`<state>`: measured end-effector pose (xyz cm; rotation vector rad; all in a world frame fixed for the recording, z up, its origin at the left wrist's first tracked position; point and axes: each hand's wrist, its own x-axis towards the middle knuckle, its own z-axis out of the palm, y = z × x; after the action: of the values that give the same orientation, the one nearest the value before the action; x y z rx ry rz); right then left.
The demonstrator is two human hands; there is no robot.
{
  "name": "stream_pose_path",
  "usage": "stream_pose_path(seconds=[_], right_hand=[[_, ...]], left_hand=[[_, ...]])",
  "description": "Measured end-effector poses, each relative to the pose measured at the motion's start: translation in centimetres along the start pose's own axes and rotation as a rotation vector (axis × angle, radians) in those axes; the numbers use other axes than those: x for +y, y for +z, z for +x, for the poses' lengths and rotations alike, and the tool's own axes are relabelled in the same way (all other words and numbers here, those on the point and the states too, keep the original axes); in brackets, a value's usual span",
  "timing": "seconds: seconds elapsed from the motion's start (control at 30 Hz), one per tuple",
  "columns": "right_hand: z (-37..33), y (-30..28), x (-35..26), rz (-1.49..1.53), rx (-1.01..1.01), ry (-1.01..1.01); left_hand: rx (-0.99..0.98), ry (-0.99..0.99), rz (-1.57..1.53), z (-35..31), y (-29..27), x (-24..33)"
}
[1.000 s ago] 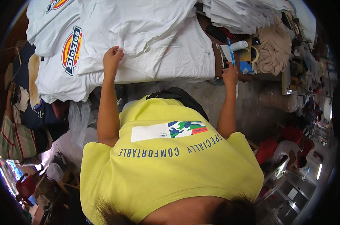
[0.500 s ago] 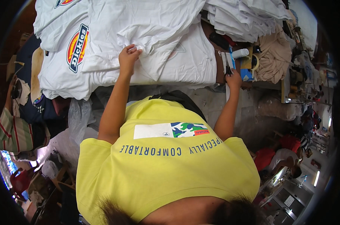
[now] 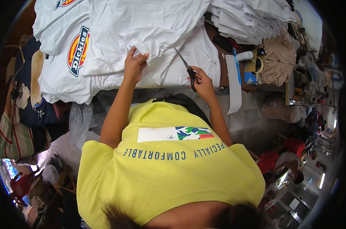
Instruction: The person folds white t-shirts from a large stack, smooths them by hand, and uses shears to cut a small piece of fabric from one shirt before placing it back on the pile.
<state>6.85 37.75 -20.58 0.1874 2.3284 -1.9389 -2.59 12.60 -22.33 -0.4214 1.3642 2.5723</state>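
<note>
White T-shirts lie in layers over the work table in front of me, and one [image 3: 115,42] has a colourful oval chest print. My left hand [image 3: 134,66] is at the bunched part of this shirt, its thumb and fingers closed on a fold of the cloth. To its right, my right hand [image 3: 202,83] grips a pair of black-handled scissors [image 3: 183,61] by the handles. The blades point up and left over the white fabric, towards the bunched cloth. They look closed or nearly so. Whether the tips touch the cloth, I cannot tell.
On the table's right lie a white paper strip [image 3: 234,87] hanging over the edge, a white roll [image 3: 244,55], a tape roll [image 3: 260,65] and beige cloth [image 3: 276,57]. A white garment pile [image 3: 249,23] stands behind. A person in a striped top [image 3: 16,133] is at the left.
My right hand has lifted the scissors from beside the paper strip and carried them left over the shirts. My left hand has shifted slightly right and down, with its thumb farther out.
</note>
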Motion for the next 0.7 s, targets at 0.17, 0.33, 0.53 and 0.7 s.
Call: stream_pose_path(seconds=[0.17, 0.33, 0.53, 0.7], right_hand=[[-0.1, 2.0, -1.5, -0.267, -0.037, -0.04], [-0.2, 2.7, -2.3, -0.503, -0.037, -0.082], [0.7, 3.4, -3.5, -0.573, -0.053, -0.108], [1.7, 3.6, -3.8, -0.544, -0.083, -0.114]], left_hand=[[-0.116, -0.139, 0.068, -0.9, 1.1, -0.3], [-0.13, -0.104, 0.094, -1.0, 1.1, -0.7], [-0.196, -0.046, 0.142, -1.6, 1.5, -0.5], [-0.203, -0.015, 0.161, -1.4, 1.5, -0.9]])
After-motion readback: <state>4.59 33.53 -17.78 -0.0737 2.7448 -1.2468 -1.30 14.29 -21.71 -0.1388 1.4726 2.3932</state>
